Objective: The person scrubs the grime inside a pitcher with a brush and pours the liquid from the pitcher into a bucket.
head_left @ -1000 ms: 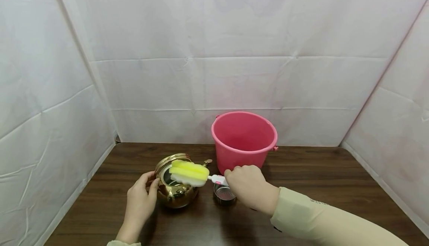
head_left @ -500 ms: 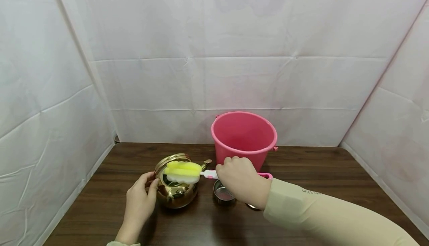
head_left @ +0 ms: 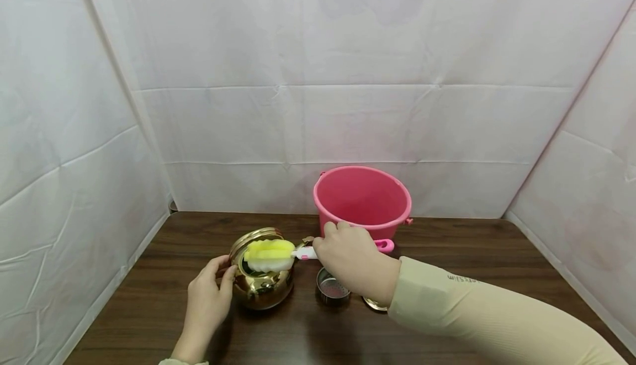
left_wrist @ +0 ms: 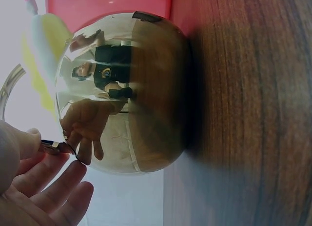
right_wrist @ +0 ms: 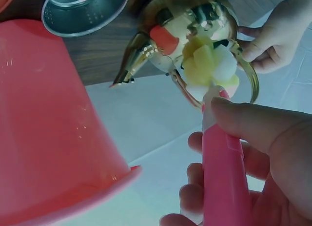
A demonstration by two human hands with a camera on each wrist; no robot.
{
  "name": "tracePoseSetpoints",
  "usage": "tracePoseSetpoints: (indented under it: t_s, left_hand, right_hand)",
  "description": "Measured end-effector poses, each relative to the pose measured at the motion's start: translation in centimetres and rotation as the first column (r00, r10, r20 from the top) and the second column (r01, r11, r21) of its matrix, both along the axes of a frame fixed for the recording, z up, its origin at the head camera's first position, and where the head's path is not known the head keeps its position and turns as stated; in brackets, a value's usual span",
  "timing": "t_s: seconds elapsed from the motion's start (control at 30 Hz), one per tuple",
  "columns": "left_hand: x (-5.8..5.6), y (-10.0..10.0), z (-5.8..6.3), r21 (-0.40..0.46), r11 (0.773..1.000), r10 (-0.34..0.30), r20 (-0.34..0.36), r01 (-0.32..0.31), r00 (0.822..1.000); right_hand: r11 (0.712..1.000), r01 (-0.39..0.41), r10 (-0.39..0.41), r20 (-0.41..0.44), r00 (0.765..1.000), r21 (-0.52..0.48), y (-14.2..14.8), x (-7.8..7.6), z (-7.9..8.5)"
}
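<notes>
A shiny gold teapot [head_left: 262,293] stands lidless on the table, its spout [right_wrist: 130,60] towards the pink bucket. My left hand [head_left: 208,296] pinches the foot of its handle between thumb and fingers, as the left wrist view shows beside the rounded body [left_wrist: 156,104]. My right hand [head_left: 354,257] grips the pink-and-white handle [right_wrist: 223,172] of a sponge brush, thumb laid along it. The brush's yellow-and-white sponge head [head_left: 270,252] is over the teapot's mouth, under the arched handle [right_wrist: 253,82], and overlaps the opening in the head view.
The pink bucket [head_left: 325,205] stands behind my right hand. A round metal strainer [head_left: 333,287] sits right of the teapot, and a gold lid [head_left: 375,304] lies partly hidden under my right wrist. White cloth walls [head_left: 298,122] enclose the dark wooden table [head_left: 278,343].
My right hand has moved left and a little farther away, carrying the sponge head from the teapot's right side to over its mouth. More of the gold lid shows. My left hand keeps its place.
</notes>
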State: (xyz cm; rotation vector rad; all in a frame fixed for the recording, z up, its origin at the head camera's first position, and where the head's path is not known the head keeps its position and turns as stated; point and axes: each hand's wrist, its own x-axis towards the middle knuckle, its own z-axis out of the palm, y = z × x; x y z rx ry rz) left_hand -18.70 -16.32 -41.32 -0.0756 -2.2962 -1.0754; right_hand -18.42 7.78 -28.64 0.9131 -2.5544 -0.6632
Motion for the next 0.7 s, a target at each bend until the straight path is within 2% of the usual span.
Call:
tracePoseSetpoints:
  t_s: [0.3,0.47,0.7]
  left_hand:
    - [0.0,0.0,0.1,0.002,1.000,-0.003,-0.007,0.003,1.000]
    - [0.1,0.0,0.1,-0.002,1.000,0.000,-0.002,0.000,1.000]
    - [0.1,0.0,0.1,-0.008,1.000,0.001,0.003,-0.001,1.000]
  right_hand:
    - [1.000,-0.024,0.024,-0.031,0.999,0.001,-0.9,0.0,1.1]
    - [0.998,-0.026,0.027,-0.021,0.999,0.054,-1.5,-0.1,1.7]
    - [0.997,0.001,-0.002,0.011,1.000,0.078,-2.2,-0.2,2.5]
